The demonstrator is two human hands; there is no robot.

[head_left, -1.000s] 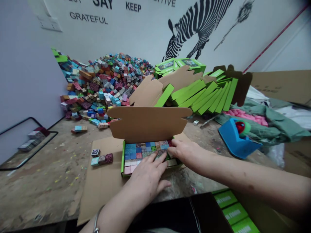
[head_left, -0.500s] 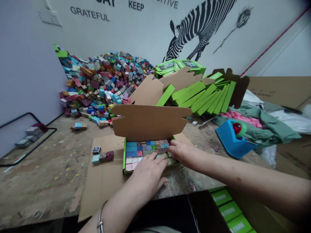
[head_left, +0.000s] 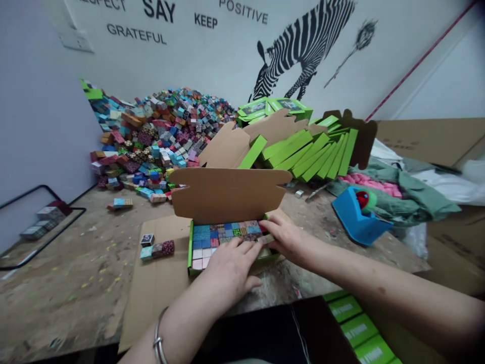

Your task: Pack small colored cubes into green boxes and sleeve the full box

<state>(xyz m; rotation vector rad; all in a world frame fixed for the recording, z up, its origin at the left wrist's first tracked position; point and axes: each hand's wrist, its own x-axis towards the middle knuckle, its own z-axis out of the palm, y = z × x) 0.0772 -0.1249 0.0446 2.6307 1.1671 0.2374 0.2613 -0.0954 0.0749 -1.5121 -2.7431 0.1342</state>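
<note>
A shallow green carton (head_left: pixel 190 253) lies open, its brown cardboard lid (head_left: pixel 231 194) standing up at the back. Rows of small patterned boxes (head_left: pixel 202 235) fill its visible part. My left hand (head_left: pixel 231 263) rests flat over the front rows, fingers spread and fingertips touching the boxes. At the carton's right end, my right hand (head_left: pixel 286 237) has its fingers curled around a small greyish box (head_left: pixel 266 239), tilted close to my left fingertips. My hands hide the carton's front right. To the left, a few loose small boxes (head_left: pixel 157 249) sit on a flat cardboard sheet (head_left: pixel 151 298).
A large heap of small boxes (head_left: pixel 151 131) rises at the back left. Green cartons (head_left: pixel 310 151) lean in a row behind the lid. A blue tape dispenser (head_left: pixel 352 217) stands at right; a black wire frame (head_left: pixel 49 222) is at left. Green packs (head_left: pixel 359 328) lie below the table edge.
The view has tilted up and shifted slightly. My right fingers have moved a little, and a greyish box now shows tilted between my hands. My left hand stays over the boxes.
</note>
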